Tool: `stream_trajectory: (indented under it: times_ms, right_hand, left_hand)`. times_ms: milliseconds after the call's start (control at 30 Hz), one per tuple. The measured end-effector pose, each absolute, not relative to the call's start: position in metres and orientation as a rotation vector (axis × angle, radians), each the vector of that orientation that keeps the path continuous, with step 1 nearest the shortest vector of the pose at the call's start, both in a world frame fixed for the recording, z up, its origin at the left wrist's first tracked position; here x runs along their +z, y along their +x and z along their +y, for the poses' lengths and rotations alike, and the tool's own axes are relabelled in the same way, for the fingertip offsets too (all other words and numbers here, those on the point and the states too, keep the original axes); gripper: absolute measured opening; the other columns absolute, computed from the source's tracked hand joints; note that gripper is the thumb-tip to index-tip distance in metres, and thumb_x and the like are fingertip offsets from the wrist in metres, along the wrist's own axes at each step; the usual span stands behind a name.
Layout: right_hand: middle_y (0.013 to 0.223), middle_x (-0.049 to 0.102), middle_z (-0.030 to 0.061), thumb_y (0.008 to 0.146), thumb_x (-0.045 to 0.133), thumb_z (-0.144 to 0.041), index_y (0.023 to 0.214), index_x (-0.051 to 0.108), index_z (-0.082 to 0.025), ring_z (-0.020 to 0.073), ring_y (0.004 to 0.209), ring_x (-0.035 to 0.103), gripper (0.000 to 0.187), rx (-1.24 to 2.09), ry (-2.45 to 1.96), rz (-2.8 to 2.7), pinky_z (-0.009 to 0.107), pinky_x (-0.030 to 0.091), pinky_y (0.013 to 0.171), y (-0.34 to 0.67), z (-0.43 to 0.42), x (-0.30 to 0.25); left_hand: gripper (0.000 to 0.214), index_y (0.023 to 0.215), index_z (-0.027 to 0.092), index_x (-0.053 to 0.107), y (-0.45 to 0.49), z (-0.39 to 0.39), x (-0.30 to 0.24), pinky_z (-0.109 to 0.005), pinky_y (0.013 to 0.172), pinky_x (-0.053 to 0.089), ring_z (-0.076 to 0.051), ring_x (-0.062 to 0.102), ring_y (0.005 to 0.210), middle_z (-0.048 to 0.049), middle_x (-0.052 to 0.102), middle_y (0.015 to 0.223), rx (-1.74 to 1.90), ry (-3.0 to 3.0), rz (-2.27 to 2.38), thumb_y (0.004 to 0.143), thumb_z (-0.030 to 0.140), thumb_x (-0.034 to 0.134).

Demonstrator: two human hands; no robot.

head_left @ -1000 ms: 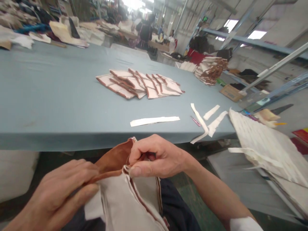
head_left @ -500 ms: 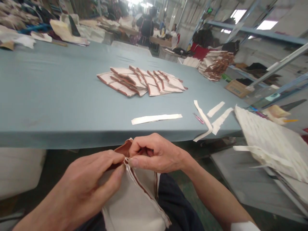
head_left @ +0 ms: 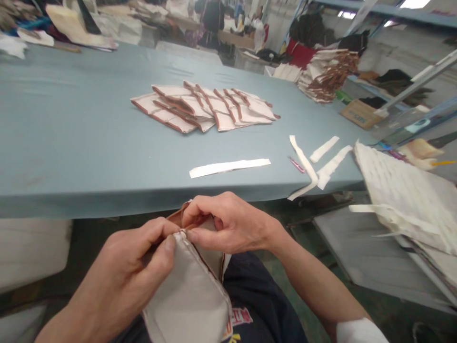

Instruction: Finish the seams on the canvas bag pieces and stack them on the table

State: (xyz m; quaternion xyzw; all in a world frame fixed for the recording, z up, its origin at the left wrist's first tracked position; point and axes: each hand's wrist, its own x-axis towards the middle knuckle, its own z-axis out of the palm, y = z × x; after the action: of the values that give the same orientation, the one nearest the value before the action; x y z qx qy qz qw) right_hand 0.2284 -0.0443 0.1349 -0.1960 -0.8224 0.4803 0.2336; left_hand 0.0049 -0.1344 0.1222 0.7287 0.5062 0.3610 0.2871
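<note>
Over my lap hangs a cream fabric piece with brown-edged seams, its top corner pinched between both hands. My left hand is closed on the left side of that corner, thumb in front and forefinger behind. Close beside it, my right hand grips the brown edge, thumb and fingertips pressed together. The fingertips of both hands nearly meet at the seam. What lies inside the fold is hidden. On the table ahead, a row of overlapping cream pieces with brown edging looks like the one I hold.
The blue-grey covered table has its front edge just beyond my hands. On it lie a white strip, more strips and a small pink tool. A stack of edged pieces stands far right, near a cardboard box.
Both hands still pinch the same corner and have shifted slightly left. The fabric's lower part has swung left, uncovering lettering near my lap. The view has tilted down a little.
</note>
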Motion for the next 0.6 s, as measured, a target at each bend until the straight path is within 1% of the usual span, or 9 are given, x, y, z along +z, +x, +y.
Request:
stream_trajectory:
  times_ms: [100, 167, 233, 367, 467, 600]
  right_hand:
    - [0.09, 0.077, 0.0012, 0.096, 0.069, -0.02, 0.097, 0.068, -0.018, 0.0116, 0.075, 0.065, 0.002, 1.154, -0.489, -2.302, 0.022, 0.048, 0.074, 0.231, -0.046, 0.136]
    - [0.089, 0.076, 0.001, 0.094, 0.068, -0.018, 0.095, 0.068, -0.018, 0.0121, 0.076, 0.065, 0.002, 1.1, -0.481, -2.317, 0.023, 0.048, 0.075, 0.232, -0.045, 0.138]
    - [0.084, 0.074, -0.0004, 0.093, 0.067, -0.019, 0.092, 0.068, -0.018, 0.011, 0.071, 0.062, 0.002, 1.166, -0.501, -2.318, 0.023, 0.047, 0.072, 0.232, -0.042, 0.141]
    - [0.077, 0.068, -0.0036, 0.093, 0.066, -0.021, 0.085, 0.067, -0.018, 0.008, 0.062, 0.051, 0.009, 1.428, -0.487, -2.271, 0.021, 0.044, 0.064, 0.229, -0.034, 0.145]
    - [0.073, 0.063, -0.0054, 0.09, 0.067, -0.022, 0.081, 0.063, -0.018, 0.0078, 0.063, 0.049, 0.011, 1.516, -0.526, -2.251, 0.021, 0.043, 0.063, 0.227, -0.031, 0.147]
    - [0.068, 0.056, -0.0073, 0.091, 0.07, -0.028, 0.078, 0.059, -0.02, 0.0083, 0.063, 0.048, 0.02, 1.562, -0.575, -2.241, 0.021, 0.04, 0.06, 0.224, -0.032, 0.146]
  left_hand:
    - [0.028, 0.086, 0.027, 0.074, 0.009, -0.133, 0.126, -0.018, 0.053, 0.047, -0.01, 0.064, 0.048, 0.01, 0.073, 0.064, 0.96, 1.981, 1.323, 0.105, 0.023, 0.054]
    - [0.028, 0.085, 0.027, 0.073, 0.01, -0.132, 0.129, -0.018, 0.053, 0.048, -0.01, 0.065, 0.049, 0.0099, 0.074, 0.065, 0.962, 1.979, 1.291, 0.105, 0.023, 0.054]
    - [0.029, 0.084, 0.028, 0.073, 0.01, -0.132, 0.131, -0.016, 0.052, 0.047, -0.009, 0.066, 0.05, 0.0107, 0.074, 0.065, 0.966, 1.968, 1.265, 0.105, 0.022, 0.054]
    - [0.03, 0.08, 0.029, 0.073, 0.008, -0.128, 0.128, -0.015, 0.047, 0.042, -0.008, 0.063, 0.048, 0.0116, 0.07, 0.063, 0.992, 1.927, 1.199, 0.104, 0.023, 0.057]
    - [0.033, 0.076, 0.028, 0.073, 0.007, -0.125, 0.121, -0.016, 0.046, 0.041, -0.009, 0.061, 0.048, 0.0098, 0.069, 0.062, 0.992, 1.821, 1.166, 0.105, 0.027, 0.057]
    - [0.033, 0.076, 0.027, 0.075, 0.007, -0.122, 0.116, -0.016, 0.044, 0.039, -0.01, 0.061, 0.048, 0.0089, 0.07, 0.061, 0.986, 1.728, 1.157, 0.105, 0.028, 0.059]
